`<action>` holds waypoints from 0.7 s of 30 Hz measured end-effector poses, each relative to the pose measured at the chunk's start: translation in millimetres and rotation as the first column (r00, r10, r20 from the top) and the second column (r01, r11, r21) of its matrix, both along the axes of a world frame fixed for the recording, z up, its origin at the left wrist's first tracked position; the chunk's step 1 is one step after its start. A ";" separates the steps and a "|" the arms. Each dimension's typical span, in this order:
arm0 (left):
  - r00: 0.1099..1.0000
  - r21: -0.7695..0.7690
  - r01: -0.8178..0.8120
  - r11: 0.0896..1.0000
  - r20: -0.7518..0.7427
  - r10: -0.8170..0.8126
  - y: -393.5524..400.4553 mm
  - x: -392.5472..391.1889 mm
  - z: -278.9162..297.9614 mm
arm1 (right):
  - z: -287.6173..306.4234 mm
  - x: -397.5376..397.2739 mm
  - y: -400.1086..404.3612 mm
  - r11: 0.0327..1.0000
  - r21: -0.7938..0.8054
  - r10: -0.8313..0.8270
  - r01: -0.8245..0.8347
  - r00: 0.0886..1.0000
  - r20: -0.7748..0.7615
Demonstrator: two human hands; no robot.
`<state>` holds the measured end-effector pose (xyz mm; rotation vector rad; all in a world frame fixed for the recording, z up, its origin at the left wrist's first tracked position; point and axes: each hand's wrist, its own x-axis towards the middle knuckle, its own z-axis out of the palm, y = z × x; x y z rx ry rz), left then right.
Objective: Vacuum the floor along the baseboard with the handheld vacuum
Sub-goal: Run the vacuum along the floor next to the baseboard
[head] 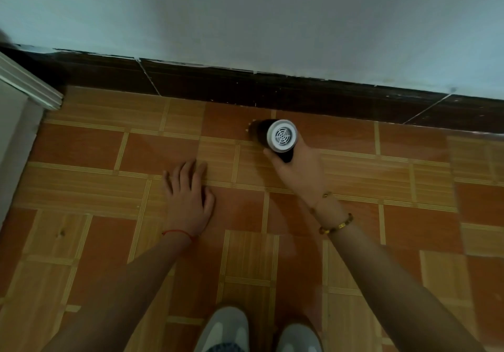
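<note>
A person crouches over a tiled floor (354, 166), right hand (298, 166) wrapped around a handheld vacuum (276, 136) whose nose points toward 10 o'clock, just short of the dark baseboard (313, 97). The left hand (188, 196) lies flat, fingers spread, on the tiles at 8 o'clock of it. Judging by position, the pass looks midway, with baseboard stretching uncovered either side.

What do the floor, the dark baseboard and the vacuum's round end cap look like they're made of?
Orange and tan patterned floor: probably glazed tile, with a faint sheen and printed wood grain. Dark brown baseboard: likely glossy tile strips, with pale joints between pieces. Handheld vacuum's white round vented end cap: moulded plastic, matte.
</note>
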<state>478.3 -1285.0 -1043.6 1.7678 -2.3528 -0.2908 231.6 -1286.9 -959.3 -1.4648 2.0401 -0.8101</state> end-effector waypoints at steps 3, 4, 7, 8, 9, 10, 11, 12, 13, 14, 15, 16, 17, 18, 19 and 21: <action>1.000 0.007 -0.005 1.000 -0.025 0.005 -0.1 0.4 0.4 | 2.1 15.4 11.9 0.994 0.022 0.104 -0.104 0.995 0.005; 1.000 0.014 -0.008 1.000 -0.030 0.008 -0.5 0.3 0.4 | 2.8 19.7 15.0 0.990 0.037 0.139 -0.140 0.990 0.009; 1.000 0.037 -0.003 0.999 -0.029 0.004 -2.7 1.9 0.2 | 6.4 29.4 23.3 0.965 0.089 0.243 -0.245 0.969 0.034; 1.000 0.043 0.006 0.999 -0.022 -0.005 -3.8 3.4 1.0 | 6.9 31.2 25.6 0.956 0.105 0.272 -0.275 0.961 0.041; 1.000 0.045 0.019 0.999 -0.016 -0.019 -4.7 6.0 1.7 | 7.4 32.4 27.3 0.948 0.114 0.292 -0.296 0.955 0.051; 0.999 0.043 0.032 0.999 -0.014 -0.031 -5.0 9.1 2.8 | 6.4 32.8 28.1 0.944 0.127 0.299 -0.304 0.953 0.057; 0.999 0.039 0.036 0.999 -0.018 -0.035 -4.6 12.7 3.8 | 5.8 32.8 28.2 0.945 0.138 0.292 -0.297 0.955 0.056; 0.999 0.030 0.029 0.999 -0.022 -0.028 -2.8 16.6 5.0 | 5.0 32.6 27.6 0.950 0.147 0.272 -0.277 0.961 0.049; 1.000 0.017 0.012 1.000 -0.022 -0.011 0.1 20.9 6.1 | 4.4 32.1 26.3 0.957 0.145 0.248 -0.251 0.968 0.040; 1.000 0.004 -0.010 1.000 -0.016 0.010 3.6 25.7 7.0 | 4.1 32.1 24.2 0.965 0.135 0.221 -0.223 0.975 0.030; 1.000 -0.004 -0.031 1.000 -0.003 0.031 6.9 30.9 7.4 | 4.4 32.6 21.8 0.973 0.120 0.196 -0.197 0.980 0.020; 0.999 -0.002 -0.048 0.999 0.012 0.048 9.4 36.2 7.5 | 5.1 33.3 18.8 0.979 0.106 0.173 -0.174 0.985 0.013; 0.998 0.006 -0.064 0.998 0.026 0.064 10.7 41.1 7.3 | 6.1 34.6 15.0 0.983 0.090 0.157 -0.158 0.988 0.015; 0.996 0.014 -0.084 0.996 0.036 0.083 11.4 45.6 7.8 | 6.5 36.1 10.1 0.986 0.077 0.143 -0.145 0.989 0.029; 0.994 0.023 -0.107 0.994 0.042 0.106 11.4 49.6 7.8 | 7.2 38.1 4.1 0.988 0.066 0.135 -0.138 0.990 0.047; 0.987 0.040 -0.156 0.987 0.056 0.154 10.3 56.6 7.8 | 6.4 43.6 -10.4 0.988 0.039 0.146 -0.148 0.988 0.054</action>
